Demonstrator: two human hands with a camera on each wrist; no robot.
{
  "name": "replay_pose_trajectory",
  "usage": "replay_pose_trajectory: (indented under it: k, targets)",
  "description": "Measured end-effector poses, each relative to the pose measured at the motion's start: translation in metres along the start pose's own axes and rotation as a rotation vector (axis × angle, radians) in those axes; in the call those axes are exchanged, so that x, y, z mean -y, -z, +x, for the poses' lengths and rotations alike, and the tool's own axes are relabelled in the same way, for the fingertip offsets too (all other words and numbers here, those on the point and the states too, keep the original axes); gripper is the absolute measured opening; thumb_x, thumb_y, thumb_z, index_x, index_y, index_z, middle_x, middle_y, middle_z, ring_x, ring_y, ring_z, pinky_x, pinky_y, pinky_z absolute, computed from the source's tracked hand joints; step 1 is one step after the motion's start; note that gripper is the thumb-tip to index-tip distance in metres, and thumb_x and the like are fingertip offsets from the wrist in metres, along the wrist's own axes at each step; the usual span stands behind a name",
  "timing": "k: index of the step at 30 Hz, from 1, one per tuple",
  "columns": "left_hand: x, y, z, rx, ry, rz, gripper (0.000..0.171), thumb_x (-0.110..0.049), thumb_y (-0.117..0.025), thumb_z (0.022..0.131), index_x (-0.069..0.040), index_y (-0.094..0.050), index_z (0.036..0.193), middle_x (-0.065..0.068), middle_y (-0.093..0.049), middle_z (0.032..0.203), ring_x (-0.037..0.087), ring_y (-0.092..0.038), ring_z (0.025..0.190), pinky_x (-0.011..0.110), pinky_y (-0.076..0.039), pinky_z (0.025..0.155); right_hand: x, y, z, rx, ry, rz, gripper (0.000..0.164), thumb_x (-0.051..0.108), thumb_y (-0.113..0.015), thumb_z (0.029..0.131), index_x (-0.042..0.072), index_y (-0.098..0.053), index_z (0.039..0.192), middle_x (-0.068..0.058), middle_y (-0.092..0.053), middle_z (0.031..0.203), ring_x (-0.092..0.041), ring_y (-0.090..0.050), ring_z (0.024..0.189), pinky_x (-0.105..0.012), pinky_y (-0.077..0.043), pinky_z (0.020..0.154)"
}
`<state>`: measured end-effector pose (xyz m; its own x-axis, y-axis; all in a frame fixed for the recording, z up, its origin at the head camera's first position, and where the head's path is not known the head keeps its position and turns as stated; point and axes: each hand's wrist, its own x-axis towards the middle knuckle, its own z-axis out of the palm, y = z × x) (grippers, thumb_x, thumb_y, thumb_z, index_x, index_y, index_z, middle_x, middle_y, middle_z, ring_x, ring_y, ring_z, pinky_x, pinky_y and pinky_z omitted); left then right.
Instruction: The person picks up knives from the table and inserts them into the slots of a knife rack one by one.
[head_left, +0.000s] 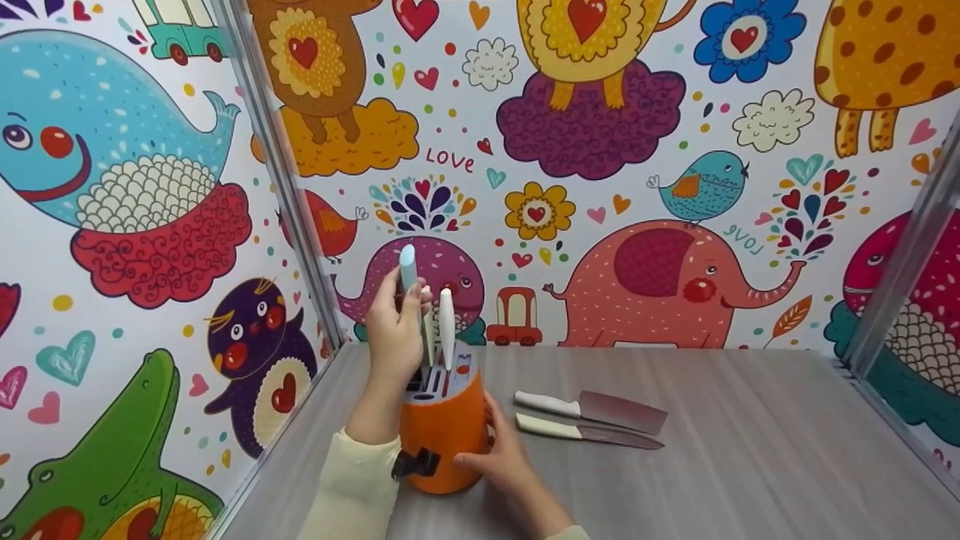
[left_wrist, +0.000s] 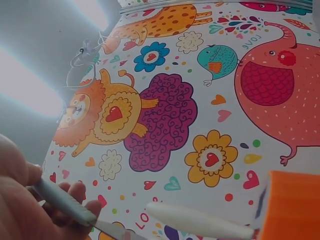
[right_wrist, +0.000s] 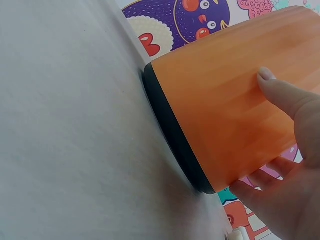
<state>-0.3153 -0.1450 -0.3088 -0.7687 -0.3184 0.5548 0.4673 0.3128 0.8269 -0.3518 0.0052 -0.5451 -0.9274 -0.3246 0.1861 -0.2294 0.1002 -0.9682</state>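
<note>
The left hand [head_left: 395, 330] grips a blue handle [head_left: 407, 262] above the block [head_left: 442, 427] the right hand [head_left: 506, 451] holds, near a cleaver [head_left: 619, 411] and knife [head_left: 585, 432].

One orange knife block [head_left: 442, 427], two flat-lying knives [head_left: 622, 410] and at least two upright handles [head_left: 448, 322] show.

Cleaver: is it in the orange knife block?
No, the cleaver lies on the table, outside the knife block and next to another knife.

Orange knife block [head_left: 442, 435], pale-blue knife handle [head_left: 407, 262], grey table [head_left: 750, 450], cartoon-print wall [head_left: 626, 187]
</note>
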Motion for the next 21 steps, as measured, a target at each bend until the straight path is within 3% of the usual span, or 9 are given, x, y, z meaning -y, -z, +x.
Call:
replay_pose_trajectory:
  k: [7,13,21]
  targets:
    - [0.022,-0.003,-0.009,0.006,0.044,-0.021,0.037,-0.019,-0.053,0.103,-0.012,-0.053,0.139,0.009,-0.069,0.116,0.026,-0.069,0.102,0.039,-0.056,0.096,-0.001,-0.001,0.001,0.003,0.009,0.010,0.111,0.036,-0.090,0.069,0.030,-0.022,0.157,-0.003,-0.036,0.159,-0.030,-0.038,0.143,-0.054,-0.035,0.116]
    - [0.040,-0.006,-0.017,0.011,0.077,-0.031,0.039,-0.017,-0.050,0.104,-0.008,-0.049,0.142,0.014,-0.066,0.120,0.028,-0.068,0.102,0.043,-0.056,0.096,0.003,0.000,0.001,-0.006,-0.074,0.052,0.112,0.042,-0.091,0.065,0.033,-0.024,0.156,-0.001,-0.037,0.158,-0.030,-0.035,0.144,-0.057,-0.030,0.118]
    - [0.056,-0.008,-0.025,0.017,0.143,-0.005,0.040,-0.019,-0.049,0.105,-0.010,-0.047,0.143,0.017,-0.065,0.123,0.027,-0.067,0.102,0.044,-0.055,0.096,0.002,0.000,0.000,-0.004,-0.045,0.026,0.112,0.048,-0.089,0.066,0.035,-0.023,0.156,0.001,-0.037,0.158,-0.028,-0.037,0.143,-0.056,-0.033,0.116]
